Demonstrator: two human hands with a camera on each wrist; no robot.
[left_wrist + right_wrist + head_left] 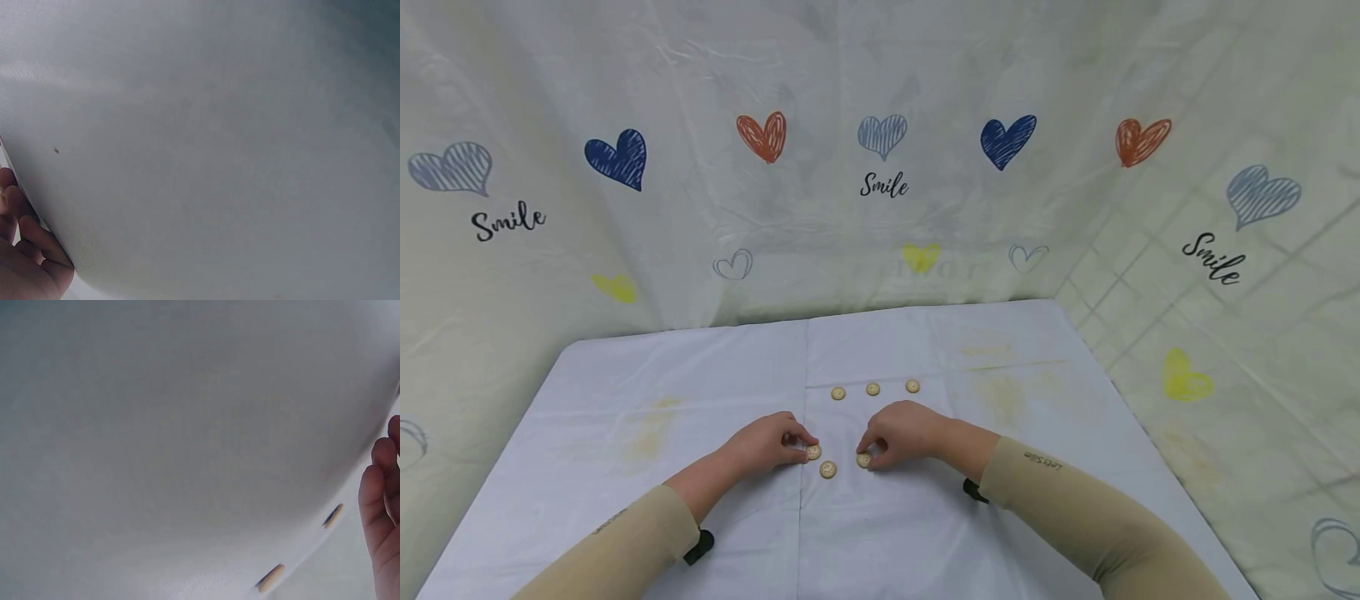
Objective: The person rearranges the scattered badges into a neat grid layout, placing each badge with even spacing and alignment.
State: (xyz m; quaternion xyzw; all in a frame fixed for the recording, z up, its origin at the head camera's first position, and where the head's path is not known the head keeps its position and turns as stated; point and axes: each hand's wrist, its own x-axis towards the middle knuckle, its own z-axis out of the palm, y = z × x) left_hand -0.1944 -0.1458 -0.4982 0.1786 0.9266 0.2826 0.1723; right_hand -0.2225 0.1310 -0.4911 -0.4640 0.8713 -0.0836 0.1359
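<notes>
Small round tan wooden discs with dark markings lie on the white tablecloth in the head view. My left hand [771,442] pinches one disc [814,452] between thumb and fingers, at the left of the near group. To the right, my right hand [904,433] has its thumb and fingertips on another disc [864,460], gripping it by its edges close to the cloth. Between the two hands lies a loose disc [827,470]. The left wrist view catches only curled fingers [44,244] at its lower left; the disc there is hidden.
Beyond the hands, a back row holds a left disc [838,393], a middle disc [872,389] and a right disc [912,386]. The creased white tablecloth [715,375] has yellowish stains. Behind the table hangs a pale curtain [820,225] printed with hearts.
</notes>
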